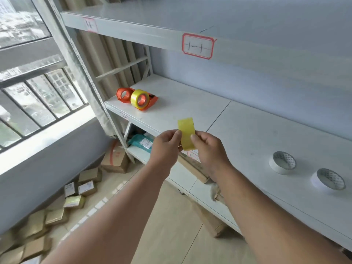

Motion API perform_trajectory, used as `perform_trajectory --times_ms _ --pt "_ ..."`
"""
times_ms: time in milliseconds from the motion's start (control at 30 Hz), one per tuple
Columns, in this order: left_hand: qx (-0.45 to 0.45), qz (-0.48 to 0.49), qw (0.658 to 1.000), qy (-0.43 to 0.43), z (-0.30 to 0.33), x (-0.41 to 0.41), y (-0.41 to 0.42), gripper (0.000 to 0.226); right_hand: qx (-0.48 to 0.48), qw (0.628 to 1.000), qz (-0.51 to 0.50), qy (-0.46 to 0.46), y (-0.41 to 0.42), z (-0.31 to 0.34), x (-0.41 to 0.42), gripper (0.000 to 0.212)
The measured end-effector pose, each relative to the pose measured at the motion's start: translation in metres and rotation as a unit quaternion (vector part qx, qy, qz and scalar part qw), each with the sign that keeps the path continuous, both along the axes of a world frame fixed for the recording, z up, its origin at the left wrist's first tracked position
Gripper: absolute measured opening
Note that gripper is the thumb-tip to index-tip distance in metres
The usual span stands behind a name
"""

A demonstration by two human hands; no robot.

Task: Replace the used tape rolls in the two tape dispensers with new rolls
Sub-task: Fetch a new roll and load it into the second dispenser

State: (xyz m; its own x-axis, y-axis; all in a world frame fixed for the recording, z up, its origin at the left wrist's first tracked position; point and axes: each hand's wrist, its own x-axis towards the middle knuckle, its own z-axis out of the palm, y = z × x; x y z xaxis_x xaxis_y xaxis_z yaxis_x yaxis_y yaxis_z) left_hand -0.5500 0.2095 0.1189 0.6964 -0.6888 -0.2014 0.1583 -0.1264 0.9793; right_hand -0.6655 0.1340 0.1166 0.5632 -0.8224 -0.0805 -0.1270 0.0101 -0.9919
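Note:
Both hands hold a yellow tape roll (186, 133) edge-on in front of the white shelf (247, 134). My left hand (167, 147) pinches its left side and my right hand (208, 149) pinches its right side. Farther back on the shelf stand two orange tape dispensers: the rear one (123, 94) has an empty hub, the front one (147, 102) carries a yellow roll (139, 98). Two white tape rolls (283, 162) (328, 179) lie flat on the shelf to the right.
A higher shelf with a red-framed label (198, 46) hangs overhead. Several cardboard parcels (80, 187) lie on the floor at the left under a barred window (38, 100). A teal package (142, 142) and boxes sit on the lower shelves.

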Motion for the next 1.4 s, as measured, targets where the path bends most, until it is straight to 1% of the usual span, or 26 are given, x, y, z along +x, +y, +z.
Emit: perform_trajectory --times_ms 33,167,267,367,467,600,800,900,1000,1167,1267,1367,1400 --pt "0.006 0.006 1.0 -0.007 0.0 0.013 0.013 0.018 0.001 1.0 0.004 0.0 0.011 0.0 0.013 0.024" --pt "0.022 0.03 0.998 -0.049 0.005 0.059 0.057 0.021 -0.03 0.998 0.011 0.053 0.042 -0.007 0.065 0.031" --pt "0.027 0.055 0.996 -0.066 0.007 0.088 0.073 0.018 -0.011 0.999 0.03 0.036 0.054 -0.005 0.099 0.029" --pt "0.041 0.079 0.992 -0.087 0.015 0.11 0.081 0.024 -0.018 0.998 0.049 0.021 0.06 -0.001 0.13 0.029" --pt "0.047 0.101 0.988 -0.103 0.021 0.131 0.084 0.022 -0.026 0.998 0.063 0.016 0.06 -0.002 0.161 0.032" --pt "0.059 0.101 0.987 -0.107 0.019 0.172 0.086 0.027 -0.001 0.998 0.064 0.01 0.06 -0.005 0.204 0.026" --pt "0.063 0.112 0.986 -0.109 0.01 0.259 0.1 0.024 0.011 0.997 0.082 0.01 0.071 -0.016 0.293 0.023" --pt "0.056 0.098 0.988 -0.101 0.003 0.311 0.11 0.025 0.016 0.997 0.071 0.007 0.082 -0.022 0.344 0.027" --pt "0.056 0.079 0.99 -0.099 0.001 0.364 0.115 0.027 0.014 0.999 0.05 0.008 0.092 -0.023 0.389 0.02" --pt "0.067 0.049 0.99 -0.117 0.004 0.429 0.109 0.024 0.012 1.0 0.019 0.01 0.089 -0.023 0.451 0.021" --pt "0.07 0.056 0.987 -0.134 0.006 0.46 0.103 0.022 0.001 1.0 0.018 0.013 0.081 -0.024 0.484 0.023" --pt "0.065 0.065 0.987 -0.135 0.003 0.492 0.096 0.023 -0.001 1.0 0.021 0.013 0.073 -0.03 0.518 0.021" --pt "0.065 0.065 0.987 -0.135 0.002 0.502 0.095 0.023 -0.001 1.0 0.017 0.013 0.072 -0.032 0.529 0.024"
